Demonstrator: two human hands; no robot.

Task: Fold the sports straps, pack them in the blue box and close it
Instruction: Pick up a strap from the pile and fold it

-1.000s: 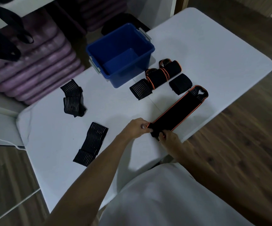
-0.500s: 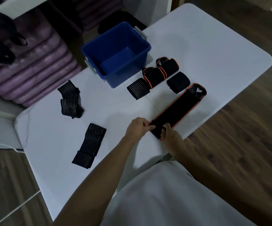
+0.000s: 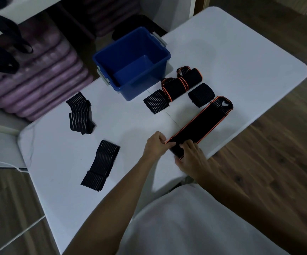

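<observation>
White tabletop (image 3: pixel 222 52) fills my view, purple mats stacked beyond its far left edge; the blue box (image 3: pixel 132 61) stands open and empty at the far side, no lid in sight; I have both hands on the near end of the long orange-edged strap (image 3: pixel 202 124), which lies flat toward the far right; since a second ago my left hand (image 3: pixel 155 144) has gone on pinching the near corner while my right hand (image 3: pixel 190 155) has slid its fingers on top, pressing down, so I judge the first fold is starting; four folded bundles (image 3: pixel 174 87) wait beside the box; two striped straps (image 3: pixel 101 162) lie unfolded at left.
</observation>
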